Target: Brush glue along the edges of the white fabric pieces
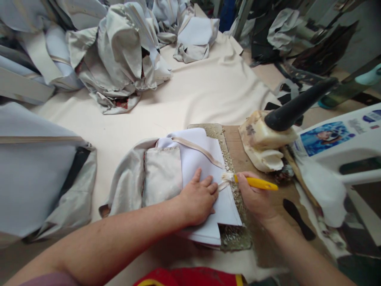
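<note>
Rightward, yellowish cut container with black cone, near right hand; white labelled container beyond, cut off by frame; grey bundle upper left; left hand flat, fingers spread, grasping nothing, on white fabric atop crusted board, mostly covered; right fingers curled round yellow-handled brush, bristles at fabric's edge; some fingers hidden; upper-right clutter indistinct.

Heaped fabric pieces (and a yellow-handled brush) mark a workshop.

White jug (blue-labelled), black strip, perhaps a greenish bottle
</note>
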Motion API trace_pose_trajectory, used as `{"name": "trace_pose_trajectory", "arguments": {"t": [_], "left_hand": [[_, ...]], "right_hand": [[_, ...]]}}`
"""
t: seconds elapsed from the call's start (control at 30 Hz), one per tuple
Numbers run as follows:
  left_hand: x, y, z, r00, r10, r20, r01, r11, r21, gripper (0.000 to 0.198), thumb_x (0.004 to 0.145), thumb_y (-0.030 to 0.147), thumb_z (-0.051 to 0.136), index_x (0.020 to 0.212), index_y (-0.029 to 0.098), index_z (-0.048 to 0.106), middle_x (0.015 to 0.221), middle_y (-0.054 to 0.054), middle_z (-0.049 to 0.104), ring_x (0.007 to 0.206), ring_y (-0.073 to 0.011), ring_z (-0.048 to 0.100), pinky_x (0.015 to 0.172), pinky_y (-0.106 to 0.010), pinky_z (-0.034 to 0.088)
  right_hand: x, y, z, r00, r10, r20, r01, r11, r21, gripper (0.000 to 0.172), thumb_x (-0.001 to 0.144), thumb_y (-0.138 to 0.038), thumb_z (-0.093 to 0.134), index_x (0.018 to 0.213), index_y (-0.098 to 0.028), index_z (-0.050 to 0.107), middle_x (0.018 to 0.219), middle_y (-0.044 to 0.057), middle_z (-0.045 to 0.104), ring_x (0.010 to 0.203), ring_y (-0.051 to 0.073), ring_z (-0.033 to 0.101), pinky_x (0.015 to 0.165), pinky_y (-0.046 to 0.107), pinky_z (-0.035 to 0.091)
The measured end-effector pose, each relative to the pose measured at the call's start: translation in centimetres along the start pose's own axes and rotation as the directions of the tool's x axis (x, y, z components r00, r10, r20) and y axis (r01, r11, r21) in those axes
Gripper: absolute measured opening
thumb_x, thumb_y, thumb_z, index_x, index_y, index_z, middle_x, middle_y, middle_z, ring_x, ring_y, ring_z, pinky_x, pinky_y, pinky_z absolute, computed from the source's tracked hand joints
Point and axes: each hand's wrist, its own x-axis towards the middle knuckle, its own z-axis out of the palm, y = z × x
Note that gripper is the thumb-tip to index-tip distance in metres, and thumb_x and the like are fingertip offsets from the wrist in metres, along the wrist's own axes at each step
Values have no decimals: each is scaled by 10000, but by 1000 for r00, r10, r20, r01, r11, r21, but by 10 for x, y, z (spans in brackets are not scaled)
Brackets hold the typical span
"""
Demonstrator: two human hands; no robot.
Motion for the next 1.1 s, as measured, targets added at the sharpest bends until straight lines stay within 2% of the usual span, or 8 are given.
{"name": "trace_pose_trajectory", "arguments": {"t": [0.13,0.2,0.5,0.7,0.8,0.87,1.03,1.1], "left_hand": [[-1,-1,1,1000,5,-20,-5,1000,-5,489,844,424,565,1248,154,508,1305,-95,487,1255,-298,319,1060,-631,101],[-1,-1,2,1000,5,-29,-5,1000,-6,486,839,419,572,1243,155,513,1295,-98,494,1249,-300,329,1058,-631,106],[0,0,3,999,5,-48,-4,1000,17,459,824,428,592,1206,178,550,1270,-93,512,1234,-303,346,1053,-633,127],[-1,0,11,996,22,-87,-17,998,56,443,831,423,581,1194,171,562,1251,-96,523,1217,-301,357,1044,-641,126],[-1,2,14,994,23,-110,-14,997,82,423,829,411,577,1177,169,577,1231,-107,530,1210,-310,359,1044,-636,121],[-1,3,15,993,26,-116,-15,995,100,424,828,393,574,1182,160,571,1220,-117,529,1205,-315,360,1038,-639,132],[-1,6,15,994,19,-108,-5,992,128,445,821,389,583,1196,149,559,1224,-125,522,1195,-323,362,1023,-653,156],[-1,7,17,994,14,-110,1,992,128,461,812,396,595,1200,150,556,1229,-122,520,1196,-325,362,1020,-655,161]], "right_hand": [[-4,-3,-2,999,-26,46,27,999,-40,259,890,-370,442,752,-185,559,664,17,573,638,162,539,622,271,408],[-8,-3,-4,999,-34,24,36,997,-72,259,890,-368,439,747,-184,554,660,19,573,631,163,539,615,273,405],[-13,-1,-5,999,46,4,-45,997,-65,296,889,-400,425,730,-181,545,635,12,546,614,156,519,604,268,400],[-72,-15,-19,967,178,180,-164,982,-91,361,892,-451,415,704,-179,561,610,6,540,596,149,515,572,258,388],[-98,-24,-27,938,307,164,-292,950,-109,382,890,-479,406,711,-182,566,572,-2,518,555,148,502,534,254,383],[-101,-26,-31,929,344,136,-333,938,-94,381,888,-485,411,715,-183,566,563,-3,516,555,149,507,535,253,391],[-87,-12,-27,968,251,19,-250,968,-30,340,879,-466,445,744,-176,562,625,11,548,605,152,528,584,254,415],[-92,-9,-24,972,227,53,-225,974,-38,338,889,-449,431,738,-175,561,639,17,556,619,155,534,584,256,414]]}}
